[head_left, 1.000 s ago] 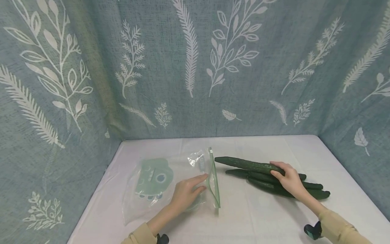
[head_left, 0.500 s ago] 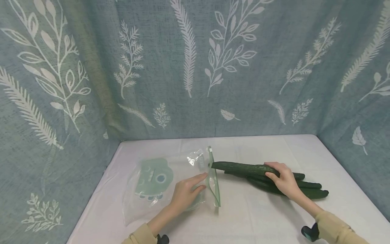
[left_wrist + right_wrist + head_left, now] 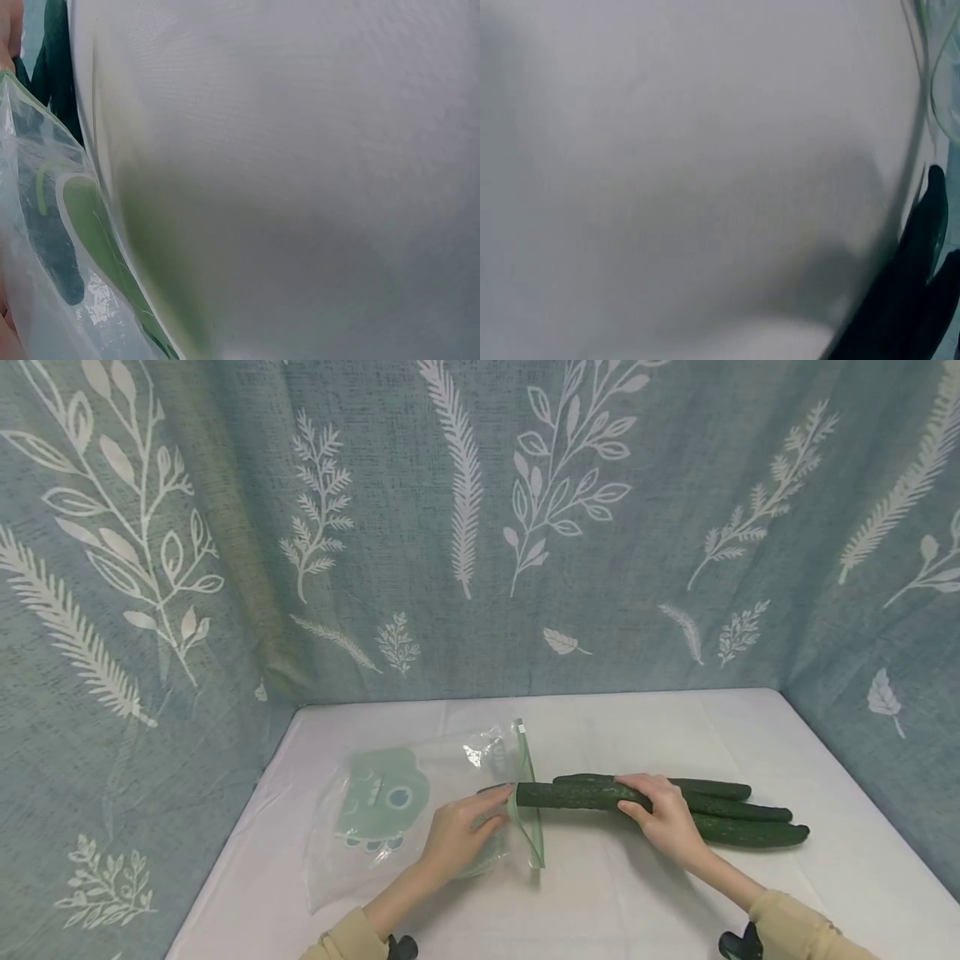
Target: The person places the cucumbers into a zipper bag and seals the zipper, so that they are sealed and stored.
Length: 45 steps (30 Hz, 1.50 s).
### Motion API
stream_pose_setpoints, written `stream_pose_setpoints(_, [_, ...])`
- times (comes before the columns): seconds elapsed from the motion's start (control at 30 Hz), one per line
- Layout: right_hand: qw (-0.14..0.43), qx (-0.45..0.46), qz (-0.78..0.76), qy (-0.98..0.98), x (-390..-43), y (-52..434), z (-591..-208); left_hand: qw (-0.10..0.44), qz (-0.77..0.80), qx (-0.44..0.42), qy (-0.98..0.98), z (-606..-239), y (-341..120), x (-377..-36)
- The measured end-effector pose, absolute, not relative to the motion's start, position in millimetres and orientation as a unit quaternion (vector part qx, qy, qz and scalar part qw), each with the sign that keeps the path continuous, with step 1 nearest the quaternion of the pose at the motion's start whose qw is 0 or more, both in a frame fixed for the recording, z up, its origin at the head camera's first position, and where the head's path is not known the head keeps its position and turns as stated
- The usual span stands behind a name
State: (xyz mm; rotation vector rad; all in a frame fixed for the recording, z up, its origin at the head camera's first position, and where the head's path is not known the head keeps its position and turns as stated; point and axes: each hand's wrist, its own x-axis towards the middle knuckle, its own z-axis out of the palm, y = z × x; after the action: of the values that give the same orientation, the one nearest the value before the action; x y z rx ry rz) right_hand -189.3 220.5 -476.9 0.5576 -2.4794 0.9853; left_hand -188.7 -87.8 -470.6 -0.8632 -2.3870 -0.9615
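A clear zip bag (image 3: 352,868) with a green cartoon print lies flat, its green-edged mouth facing right. My left hand (image 3: 453,835) holds the bag at this mouth, thumb and index finger apart along the edge. My right hand (image 3: 663,817) grips a long dark green cucumber (image 3: 573,795) around its middle. The cucumber's left end is inside the mouth, passing by the left fingertips. Through the plastic, the left wrist view shows a dark cucumber end (image 3: 52,255). Beneath the right hand, more cucumbers (image 3: 757,835) lie side by side; the right wrist view catches dark cucumbers (image 3: 922,232) at its edge.
A white cloth (image 3: 600,902) covers the table. Blue-green curtains (image 3: 480,635) with white leaf prints hang behind and at both sides. Dark wrist devices (image 3: 741,943) sit at both beige sleeves (image 3: 795,922).
My right hand has moved the gripped cucumber left and toward me, off the other cucumbers, and its tip has entered the bag's mouth. The left hand has stayed in place.
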Motion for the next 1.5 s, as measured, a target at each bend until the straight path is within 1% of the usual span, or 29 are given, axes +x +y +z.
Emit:
stream_pose_setpoints(0.47, [0.183,0.192,0.371,-0.890,-185.6,203.7,-484.7,0.215,-0.357,-0.328,-0.848,-468.8,-86.2,-189.4])
stream_pose_setpoints(0.9, [0.133,0.180,0.395,-0.891,-185.5,175.8,-487.3,0.220,-0.359,-0.335,-0.843,-469.0,-83.1,-189.8])
stream_pose_setpoints(1.13, [0.118,0.175,0.401,-0.891,-183.2,159.4,-488.8,0.198,-0.365,-0.329,-0.848,-472.1,-83.0,-189.7])
stream_pose_setpoints(1.5, [0.091,0.183,0.418,-0.885,-186.6,140.7,-490.1,0.195,-0.355,-0.327,-0.854,-471.6,-81.3,-188.3])
